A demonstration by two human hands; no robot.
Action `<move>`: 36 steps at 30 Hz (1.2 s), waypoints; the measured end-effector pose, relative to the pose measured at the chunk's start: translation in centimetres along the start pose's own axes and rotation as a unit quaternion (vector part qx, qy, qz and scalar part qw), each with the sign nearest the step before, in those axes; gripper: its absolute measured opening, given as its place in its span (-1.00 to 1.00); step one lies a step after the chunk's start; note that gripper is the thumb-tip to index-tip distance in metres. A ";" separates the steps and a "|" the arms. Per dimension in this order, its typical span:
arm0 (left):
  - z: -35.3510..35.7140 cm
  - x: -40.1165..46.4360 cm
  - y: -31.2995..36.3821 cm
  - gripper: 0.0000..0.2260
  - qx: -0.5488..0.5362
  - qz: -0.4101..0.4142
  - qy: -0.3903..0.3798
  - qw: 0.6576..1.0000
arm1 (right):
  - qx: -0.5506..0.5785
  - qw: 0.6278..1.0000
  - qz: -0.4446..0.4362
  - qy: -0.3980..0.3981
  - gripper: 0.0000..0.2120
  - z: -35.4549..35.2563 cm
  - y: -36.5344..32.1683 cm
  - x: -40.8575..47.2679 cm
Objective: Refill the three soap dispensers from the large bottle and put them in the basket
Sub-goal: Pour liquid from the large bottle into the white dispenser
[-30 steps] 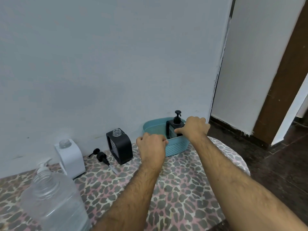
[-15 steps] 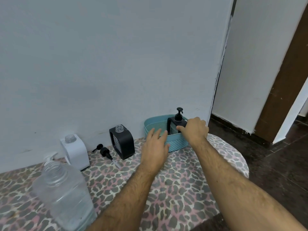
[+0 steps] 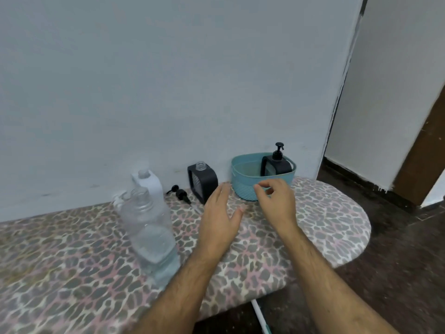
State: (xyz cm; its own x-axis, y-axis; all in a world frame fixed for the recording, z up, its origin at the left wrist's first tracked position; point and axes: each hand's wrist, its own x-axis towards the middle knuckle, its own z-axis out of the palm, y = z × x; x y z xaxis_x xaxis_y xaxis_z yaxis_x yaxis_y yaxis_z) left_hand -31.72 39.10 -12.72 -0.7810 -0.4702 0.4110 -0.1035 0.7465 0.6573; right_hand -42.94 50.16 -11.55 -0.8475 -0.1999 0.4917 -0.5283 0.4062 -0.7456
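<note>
table (image 3: pixel 325 213): leopard-print cover, carries everything; we work at its rounded end by the wall.
large bottle (image 3: pixel 150 235): clear, uncapped, stands near us on the left, within reach for the next pour, we judge.
basket (image 3: pixel 245 183): teal, against the wall; one black dispenser (image 3: pixel 277 165) with pump fitted stands inside at its right end, so one of three looks done.
white dispenser (image 3: pixel 149 182): open neck, behind the large bottle, not yet refilled by the look of it.
second black dispenser (image 3: pixel 203 182): open neck, just left of the basket; its pump (image 3: pixel 179 192) lies beside it.
left hand (image 3: pixel 218 220): fingers spread, holds nothing, above the table.
right hand (image 3: pixel 277 201): fingers loosely curled, empty.
change: half a second ago both hands were at the basket, right on the black dispenser; now both have pulled back clear of it.
</note>
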 end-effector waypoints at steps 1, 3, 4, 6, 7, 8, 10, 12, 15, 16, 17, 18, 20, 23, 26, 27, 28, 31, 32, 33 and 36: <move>-0.5 -1.0 0.0 -0.38 -0.003 0.001 -0.001 1.000 | 0.019 1.000 0.003 -0.014 -0.91 0.2 -0.5 -0.8; -1.8 -3.1 0.0 -0.38 -0.002 -0.005 -0.002 1.000 | 0.057 0.997 0.008 -0.045 -0.92 0.5 -1.9 -2.4; -2.2 -3.8 0.0 -0.38 -0.001 -0.006 -0.005 1.000 | 0.071 0.996 0.007 -0.055 -0.91 0.7 -2.4 -2.8; -3.4 -5.7 0.0 -0.38 -0.001 -0.011 -0.009 1.000 | 0.108 0.991 0.013 -0.079 -0.91 1.0 -3.7 -4.0; -4.1 -6.7 -0.1 -0.39 -0.007 -0.011 -0.008 1.000 | 0.130 0.987 0.018 -0.090 -0.91 1.1 -4.3 -4.8; -4.7 -7.8 -0.2 -0.40 -0.016 -0.008 -0.005 1.000 | 0.147 0.984 0.021 -0.099 -0.90 1.1 -4.9 -5.6; -6.0 -9.9 -0.3 -0.44 -0.036 -0.002 0.004 0.999 | 0.172 0.978 0.025 -0.113 -0.87 1.1 -5.8 -7.3; -7.3 -11.8 -0.7 -0.53 -0.058 0.015 0.022 0.998 | 0.190 0.973 0.023 -0.126 -0.82 1.1 -6.6 -8.8; -9.2 -14.0 -1.4 -0.69 -0.075 0.025 0.081 0.994 | 0.203 0.965 0.028 -0.163 -0.77 1.4 -7.8 -10.7; -9.8 -14.5 -1.6 -0.76 -0.075 0.018 0.108 0.991 | 0.204 0.963 0.031 -0.175 -0.78 1.6 -8.1 -11.3; -10.4 -14.8 -1.9 -0.83 -0.073 0.009 0.137 0.988 | 0.205 0.961 0.031 -0.185 -0.79 1.8 -8.4 -11.8; -11.1 -15.2 -2.2 -0.88 -0.070 -0.003 0.165 0.984 | 0.205 0.959 0.031 -0.194 -0.79 1.9 -8.9 -12.3; -12.2 -15.5 -2.7 -0.87 -0.065 -0.027 0.198 0.978 | 0.204 0.958 0.035 -0.200 -0.79 2.0 -9.5 -13.1; -13.3 -15.0 -3.3 -0.65 -0.062 -0.086 0.218 0.970 | 0.215 0.955 0.043 -0.198 -0.79 1.8 -10.2 -13.9; -13.6 -13.7 -3.9 -0.25 -0.043 -0.140 0.193 0.970 | 0.219 0.954 0.053 -0.197 -0.81 1.8 -10.1 -14.3; -13.6 -13.3 -3.9 -0.12 -0.046 -0.153 0.173 0.972 | 0.220 0.953 0.058 -0.199 -0.82 1.9 -10.1 -14.5; -13.6 -12.9 -3.9 -0.02 -0.053 -0.162 0.153 0.973 | 0.220 0.953 0.062 -0.200 -0.83 2.0 -10.0 -14.6; -13.4 -11.7 -4.2 0.12 -0.076 -0.167 0.117 0.976 | 0.218 0.952 0.073 -0.203 -0.83 2.5 -9.8 -14.7; -13.4 -11.4 -4.3 0.14 -0.082 -0.167 0.111 0.976 | 0.215 0.952 0.075 -0.204 -0.83 2.7 -9.8 -14.7; -13.4 -11.2 -4.4 0.14 -0.093 -0.166 0.104 0.976 | 0.212 0.952 0.078 -0.206 -0.82 2.9 -9.8 -14.7; -13.8 -10.9 -4.8 -0.01 -0.125 -0.152 0.084 0.977 | 0.214 0.950 0.084 -0.211 -0.79 3.6 -9.8 -14.8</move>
State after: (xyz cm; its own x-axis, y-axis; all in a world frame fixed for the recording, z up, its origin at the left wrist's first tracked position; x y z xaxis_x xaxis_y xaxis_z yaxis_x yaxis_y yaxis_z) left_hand -14.25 34.17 -11.65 -0.6235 -0.7388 0.2558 -0.1456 0.4312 0.8904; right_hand -25.44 45.89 -13.16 -0.8189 -0.5403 0.1936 -0.2802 0.0820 -0.9564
